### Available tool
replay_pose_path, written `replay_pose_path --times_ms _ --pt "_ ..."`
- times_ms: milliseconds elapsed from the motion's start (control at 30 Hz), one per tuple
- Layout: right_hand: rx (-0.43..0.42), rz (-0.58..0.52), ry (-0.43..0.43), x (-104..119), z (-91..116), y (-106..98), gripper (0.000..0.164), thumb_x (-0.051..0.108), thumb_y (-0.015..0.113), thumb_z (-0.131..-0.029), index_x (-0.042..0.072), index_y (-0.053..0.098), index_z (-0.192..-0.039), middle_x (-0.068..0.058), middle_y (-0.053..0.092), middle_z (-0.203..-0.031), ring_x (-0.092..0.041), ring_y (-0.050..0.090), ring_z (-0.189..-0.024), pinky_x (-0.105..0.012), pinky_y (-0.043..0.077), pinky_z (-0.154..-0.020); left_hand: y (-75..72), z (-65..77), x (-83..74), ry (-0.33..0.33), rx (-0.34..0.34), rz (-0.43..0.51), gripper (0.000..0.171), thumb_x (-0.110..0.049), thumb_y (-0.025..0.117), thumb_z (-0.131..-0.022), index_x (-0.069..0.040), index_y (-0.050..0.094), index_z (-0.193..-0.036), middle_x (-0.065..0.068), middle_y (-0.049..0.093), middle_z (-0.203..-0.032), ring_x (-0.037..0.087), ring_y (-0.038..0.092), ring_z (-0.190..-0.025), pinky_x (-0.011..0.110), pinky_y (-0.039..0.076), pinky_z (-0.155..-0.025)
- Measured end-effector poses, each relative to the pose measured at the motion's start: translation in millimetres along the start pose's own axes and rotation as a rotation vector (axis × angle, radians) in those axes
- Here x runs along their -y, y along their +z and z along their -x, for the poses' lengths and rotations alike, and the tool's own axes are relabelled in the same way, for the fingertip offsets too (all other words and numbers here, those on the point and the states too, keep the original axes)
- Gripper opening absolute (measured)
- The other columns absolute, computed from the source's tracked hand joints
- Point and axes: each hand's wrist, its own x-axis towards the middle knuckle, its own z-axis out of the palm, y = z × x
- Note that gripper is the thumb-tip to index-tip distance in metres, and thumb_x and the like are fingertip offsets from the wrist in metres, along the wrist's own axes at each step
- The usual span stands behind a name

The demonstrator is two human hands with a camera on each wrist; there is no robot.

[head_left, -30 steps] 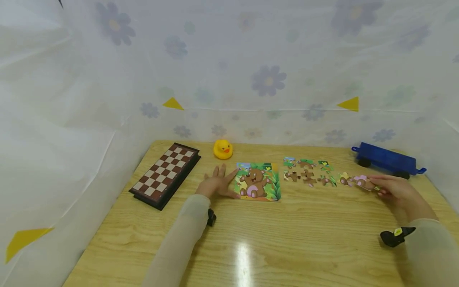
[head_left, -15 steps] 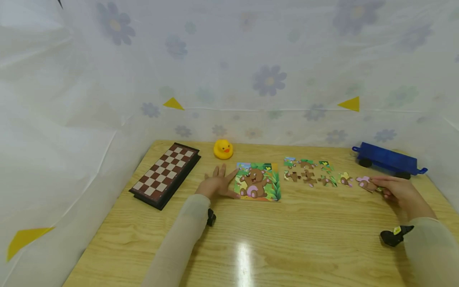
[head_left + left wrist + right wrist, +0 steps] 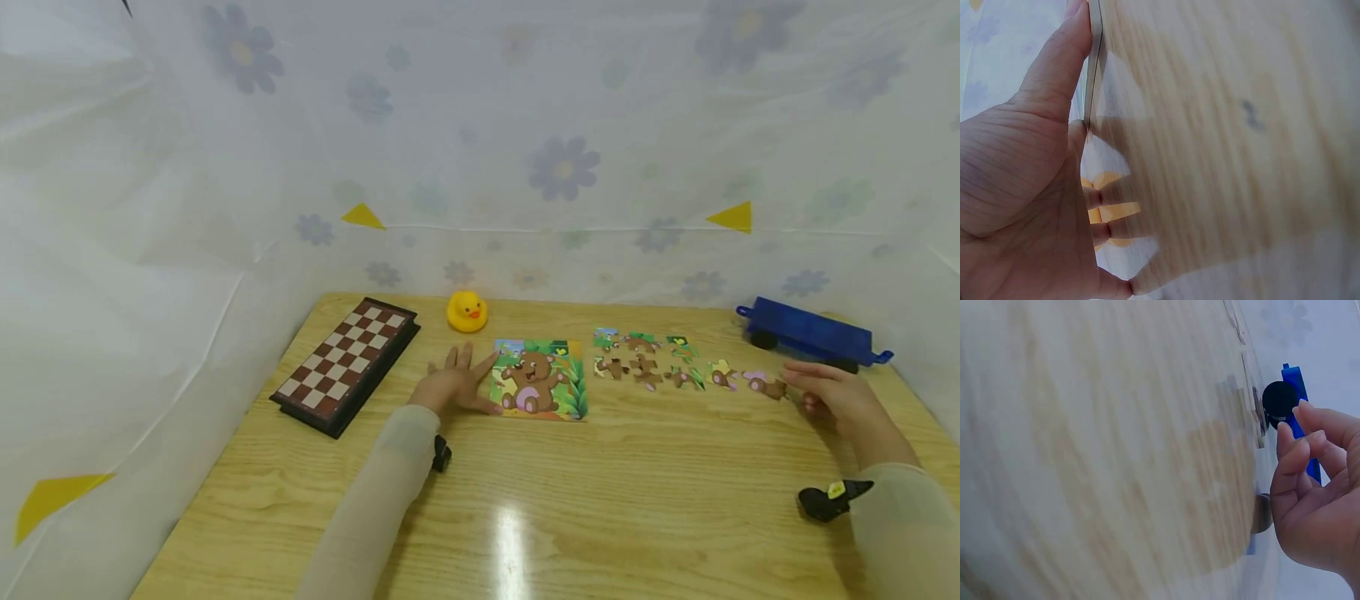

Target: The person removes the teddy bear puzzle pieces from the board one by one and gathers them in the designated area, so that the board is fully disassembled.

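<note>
A square bear puzzle picture [image 3: 536,382] lies on the wooden table in the head view. My left hand [image 3: 450,387] rests at its left side with fingers spread, thumb and forefinger against its edge. The left wrist view shows that thumb on the edge of the puzzle board [image 3: 1094,62]. My right hand [image 3: 840,400] hovers just right of a brown and pink puzzle piece [image 3: 765,385], fingers loosely bent with nothing between them. Several other loose pieces [image 3: 647,372] lie in two rows right of the picture. In the right wrist view, a piece [image 3: 1254,400] is seen edge-on near the fingertips.
A folded chessboard [image 3: 345,367] lies at the left of the table [image 3: 600,500]. A yellow rubber duck [image 3: 467,312] sits behind the left hand. A blue toy wagon [image 3: 810,329] with black wheels stands at the back right, close to the right hand. Flowered sheeting hangs behind.
My right hand first pinched the puzzle piece and drew it slightly right; now it has let go, and the piece lies at the row's right end. The left hand has not moved.
</note>
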Motion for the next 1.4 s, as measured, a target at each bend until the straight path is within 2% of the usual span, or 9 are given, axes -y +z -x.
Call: replay_pose_path --times_ms 167,400,567,633,833,1033,1200,1333,1400 --pt "0.065 -0.047 -0.06 4.8 1.8 4.8 0.023 0.017 0.062 -0.093 0.037 0.072 -0.097 0.01 0.059 -0.074 -0.009 0.049 -0.056 -0.025 0.044 -0.05 -0.9 0.0 0.3 0.002 -0.001 0.002 0.103 -0.068 0.064 -0.073 -0.042 -0.001 -0.15 0.011 -0.016 -0.157 0.034 -0.014 -0.142 0.067 -0.001 -0.107" --pt "0.131 0.056 -0.167 21.4 8.5 26.3 0.028 0.016 0.055 -0.097 0.038 0.068 -0.108 0.022 0.064 -0.095 -0.005 0.058 -0.069 -0.021 0.051 -0.06 -0.3 2.1 -0.5 0.002 -0.006 -0.004 0.102 -0.067 0.064 -0.074 -0.041 0.0 -0.151 0.011 -0.015 -0.157 0.035 -0.013 -0.142 0.067 0.0 -0.107" --pt "0.168 0.135 -0.23 31.5 10.1 45.1 0.03 0.014 0.052 -0.098 0.038 0.064 -0.111 0.013 0.062 -0.09 -0.01 0.054 -0.064 -0.025 0.048 -0.056 1.7 0.9 -0.5 0.002 -0.005 -0.01 0.102 -0.067 0.063 -0.074 -0.042 0.0 -0.151 0.011 -0.015 -0.157 0.035 -0.013 -0.142 0.067 0.0 -0.107" --pt "0.18 0.147 -0.242 34.6 9.9 52.1 0.03 0.014 0.053 -0.098 0.036 0.063 -0.115 0.009 0.059 -0.086 -0.01 0.053 -0.063 -0.026 0.048 -0.056 2.2 0.4 -0.4 0.0 -0.007 -0.01 0.102 -0.067 0.063 -0.074 -0.042 0.0 -0.151 0.011 -0.015 -0.157 0.035 -0.013 -0.142 0.067 0.0 -0.107" --pt "0.221 0.203 -0.265 42.6 11.6 72.6 0.031 0.018 0.053 -0.098 0.022 0.059 -0.129 0.013 0.057 -0.093 -0.008 0.055 -0.073 -0.024 0.05 -0.064 1.4 1.0 -0.5 -0.001 -0.007 -0.004 0.102 -0.067 0.063 -0.074 -0.042 0.001 -0.151 0.011 -0.015 -0.157 0.034 -0.013 -0.142 0.067 0.0 -0.107" --pt "0.285 0.233 -0.291 46.8 11.7 102.2 0.026 0.019 0.054 -0.098 0.022 0.061 -0.123 0.007 0.055 -0.088 -0.015 0.051 -0.068 -0.033 0.046 -0.062 0.0 2.8 -1.4 0.005 -0.008 -0.003 0.102 -0.067 0.063 -0.075 -0.041 0.001 -0.151 0.011 -0.016 -0.157 0.034 -0.013 -0.142 0.066 0.0 -0.107" --pt "0.351 0.251 -0.295 47.7 10.1 127.6 0.027 0.02 0.054 -0.098 0.022 0.06 -0.124 0.006 0.058 -0.1 -0.017 0.05 -0.074 -0.034 0.045 -0.064 -0.5 3.2 -1.7 0.005 -0.011 -0.012 0.102 -0.067 0.063 -0.075 -0.04 0.001 -0.151 0.012 -0.015 -0.157 0.035 -0.013 -0.142 0.067 0.0 -0.107" --pt "0.381 0.248 -0.294 47.7 7.0 147.4 0.029 0.021 0.056 -0.097 0.015 0.059 -0.125 0.006 0.06 -0.106 -0.014 0.049 -0.072 -0.035 0.045 -0.064 -0.8 3.7 -1.7 0.007 -0.013 -0.011 0.102 -0.068 0.062 -0.075 -0.04 0.001 -0.151 0.012 -0.015 -0.157 0.035 -0.013 -0.142 0.067 0.0 -0.107" --pt "0.394 0.244 -0.299 47.3 5.0 157.6 0.034 0.019 0.057 -0.096 0.006 0.057 -0.127 0.005 0.061 -0.105 -0.012 0.046 -0.067 -0.036 0.043 -0.061 -0.7 3.5 -1.1 0.009 -0.016 -0.009 0.102 -0.068 0.062 -0.075 -0.04 0.001 -0.151 0.012 -0.015 -0.157 0.035 -0.012 -0.142 0.067 0.0 -0.107"
